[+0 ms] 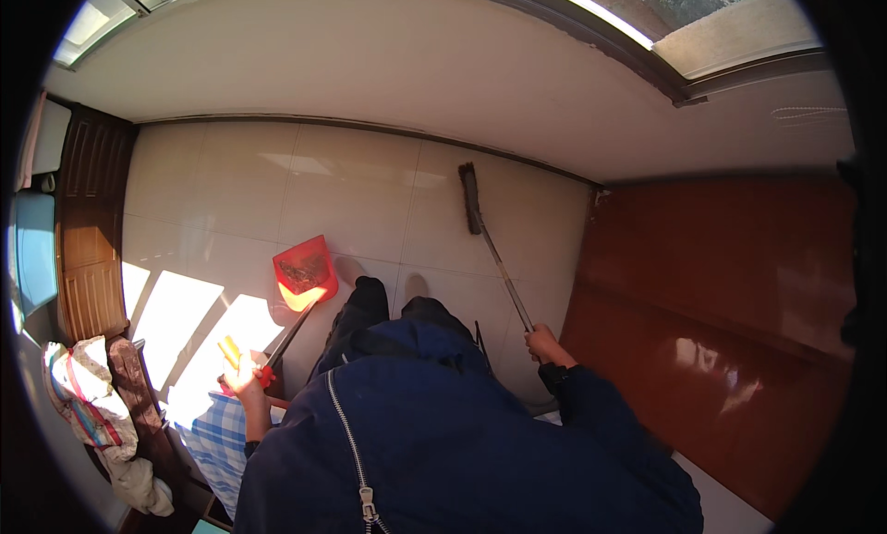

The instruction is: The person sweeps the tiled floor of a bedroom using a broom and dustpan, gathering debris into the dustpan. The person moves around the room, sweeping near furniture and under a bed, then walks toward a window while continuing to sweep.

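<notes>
My left hand [244,376], in bright sunlight at the lower left, grips the handle of a long-handled red dustpan [305,274]. Brown debris [302,272] lies in the pan, which is beside my left shoe [350,269]. A yellow object [229,350], not clearly identifiable, shows at the fingers of that hand. My right hand [543,345] is closed around the pole of a broom [508,281]. Its dark bristle head [469,198] rests on the tiled floor ahead of me, near the wall.
A white wall [388,63] with a dark skirting runs ahead, windows above it. Glossy reddish-brown wooden furniture [700,277] stands at the right. On the left are a wooden cabinet [90,257], a woven sack [90,402] and a blue checked cloth [215,430].
</notes>
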Tool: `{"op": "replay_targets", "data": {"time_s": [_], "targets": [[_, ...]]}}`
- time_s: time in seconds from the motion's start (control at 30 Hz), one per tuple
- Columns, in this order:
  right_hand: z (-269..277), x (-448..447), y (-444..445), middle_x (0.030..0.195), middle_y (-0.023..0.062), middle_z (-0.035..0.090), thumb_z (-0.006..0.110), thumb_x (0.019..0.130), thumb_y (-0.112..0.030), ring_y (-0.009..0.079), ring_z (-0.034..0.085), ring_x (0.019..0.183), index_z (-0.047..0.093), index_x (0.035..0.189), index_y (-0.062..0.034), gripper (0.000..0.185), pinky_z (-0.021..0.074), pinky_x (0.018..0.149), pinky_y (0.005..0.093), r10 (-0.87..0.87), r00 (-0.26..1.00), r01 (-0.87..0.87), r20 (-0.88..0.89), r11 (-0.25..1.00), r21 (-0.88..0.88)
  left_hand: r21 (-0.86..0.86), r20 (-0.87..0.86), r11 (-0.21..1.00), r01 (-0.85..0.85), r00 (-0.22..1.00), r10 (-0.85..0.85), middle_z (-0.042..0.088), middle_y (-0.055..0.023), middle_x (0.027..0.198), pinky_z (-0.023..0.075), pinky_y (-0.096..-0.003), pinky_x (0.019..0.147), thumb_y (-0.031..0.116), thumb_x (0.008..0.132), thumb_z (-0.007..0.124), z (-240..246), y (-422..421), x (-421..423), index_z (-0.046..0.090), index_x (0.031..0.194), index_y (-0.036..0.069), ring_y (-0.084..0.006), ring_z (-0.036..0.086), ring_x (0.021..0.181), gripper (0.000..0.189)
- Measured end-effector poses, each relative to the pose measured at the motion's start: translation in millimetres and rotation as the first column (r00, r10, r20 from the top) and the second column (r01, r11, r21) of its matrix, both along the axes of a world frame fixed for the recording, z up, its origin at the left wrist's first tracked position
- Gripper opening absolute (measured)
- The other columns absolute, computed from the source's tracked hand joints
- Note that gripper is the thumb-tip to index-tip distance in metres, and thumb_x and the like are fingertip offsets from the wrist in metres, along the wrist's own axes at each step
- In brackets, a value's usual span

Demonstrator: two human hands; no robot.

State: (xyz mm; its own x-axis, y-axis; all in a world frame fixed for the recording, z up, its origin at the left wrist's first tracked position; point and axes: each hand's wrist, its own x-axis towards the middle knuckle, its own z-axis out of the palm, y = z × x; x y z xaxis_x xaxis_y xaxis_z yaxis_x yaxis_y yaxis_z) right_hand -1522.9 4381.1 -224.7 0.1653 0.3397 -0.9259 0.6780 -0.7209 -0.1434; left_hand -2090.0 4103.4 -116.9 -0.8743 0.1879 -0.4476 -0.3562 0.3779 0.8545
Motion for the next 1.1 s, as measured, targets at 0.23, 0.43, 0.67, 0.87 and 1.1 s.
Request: {"op": "replay_targets", "data": {"time_s": [0.23,0.43,0.67,0.87,1.1], "targets": [[-76,165,-26,0.064,0.0165,0.058,0.052,0.094,-0.011,0.0252,0.056,0.052,0.057,0.076,0.0034,0.023,0.0430,0.045,0.0395,0.668,0.743,-0.669,-0.041,0.741,-0.063,-0.173,0.017,0.983,-0.055,0.998,0.059,0.048,-0.0021,0.061,0.0406,-0.0249,0.048,0.005,0.087,0.055,-2,-8,18,0.049,0.084,0.005,-0.0103,0.045,0.046,0.006],[-111,170,-15,0.061,0.0142,0.058,0.051,0.096,-0.016,0.0272,0.055,0.051,0.056,0.073,0.0032,0.031,0.0438,0.049,0.0427,-0.144,0.985,0.152,0.100,0.986,-0.076,-0.154,-0.096,0.987,0.039,0.994,-0.054,0.047,0.0001,0.063,0.0411,-0.0225,0.050,0.012,0.092,0.057,36,5,57,0.054,0.104,0.003,-0.0072,0.043,0.048,0.015],[-151,68,-61,0.085,0.0113,0.072,0.072,0.080,-0.023,0.0265,0.069,0.075,0.076,0.089,-0.0081,0.019,0.0552,0.069,0.0391,0.988,0.018,-0.999,-0.152,0.022,0.029,-0.176,-0.091,0.982,0.066,0.992,-0.083,0.045,0.0019,0.064,0.0413,-0.0219,0.052,0.012,0.092,0.055,47,27,95,0.053,0.121,-0.001,-0.0065,0.042,0.050,0.031],[-43,37,-41,0.074,0.0177,0.065,0.065,0.087,-0.014,0.0268,0.064,0.061,0.066,0.087,0.0083,0.023,0.0520,0.055,0.0387,0.326,0.933,-0.341,-0.152,0.936,-0.088,-0.159,-0.080,0.981,0.114,0.989,-0.127,0.045,0.0018,0.064,0.0409,-0.0221,0.052,0.012,0.092,0.055,37,38,109,0.054,0.120,-0.002,-0.0066,0.041,0.048,0.031],[22,70,-38,0.069,0.0168,0.058,0.057,0.092,-0.015,0.0282,0.059,0.055,0.053,0.092,0.0059,0.021,0.0484,0.051,0.0434,0.252,0.944,-0.258,-0.213,0.966,0.000,-0.148,-0.081,0.981,0.128,0.987,-0.141,0.045,0.0018,0.065,0.0389,-0.0218,0.048,0.013,0.093,0.054,38,41,112,0.053,0.118,-0.002,-0.0066,0.041,0.048,0.030]]}}
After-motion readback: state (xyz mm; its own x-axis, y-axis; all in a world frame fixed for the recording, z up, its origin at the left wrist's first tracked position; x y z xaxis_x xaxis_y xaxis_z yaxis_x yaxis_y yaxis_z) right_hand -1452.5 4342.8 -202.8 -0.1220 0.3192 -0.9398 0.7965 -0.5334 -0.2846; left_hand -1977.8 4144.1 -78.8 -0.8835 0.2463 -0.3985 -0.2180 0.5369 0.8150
